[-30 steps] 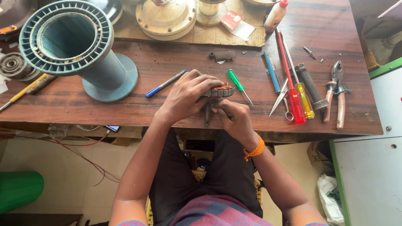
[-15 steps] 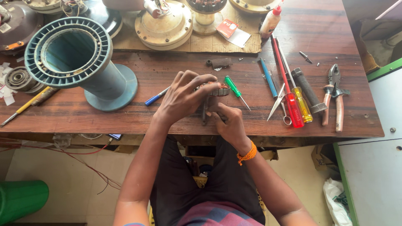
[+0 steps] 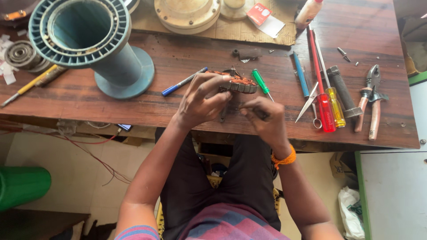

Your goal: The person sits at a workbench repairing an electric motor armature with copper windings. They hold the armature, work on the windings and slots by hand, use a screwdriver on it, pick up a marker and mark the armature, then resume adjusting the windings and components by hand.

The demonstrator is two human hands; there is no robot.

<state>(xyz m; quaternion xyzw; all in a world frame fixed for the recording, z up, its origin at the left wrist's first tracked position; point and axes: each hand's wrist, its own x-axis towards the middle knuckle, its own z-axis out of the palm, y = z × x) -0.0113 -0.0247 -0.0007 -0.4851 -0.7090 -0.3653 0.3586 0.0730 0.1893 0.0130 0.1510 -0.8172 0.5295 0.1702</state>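
Fingers of the left hand [image 3: 202,100] curl over a copper-wound stator piece [image 3: 238,83], clamping it from above at the near edge of the wooden table [image 3: 80,100]. Just right of that piece, the right hand [image 3: 264,120] pinches a thin dark tool [image 3: 258,113], fingertips closed together. A green screwdriver [image 3: 260,81] lies just beyond it.

A ring-shaped winding core [image 3: 238,83], grey slotted metal wrapped in coppery-orange wire, stands on edge between the left hand's fingertips [image 3: 224,80], just above the right hand's fingers [image 3: 255,106].
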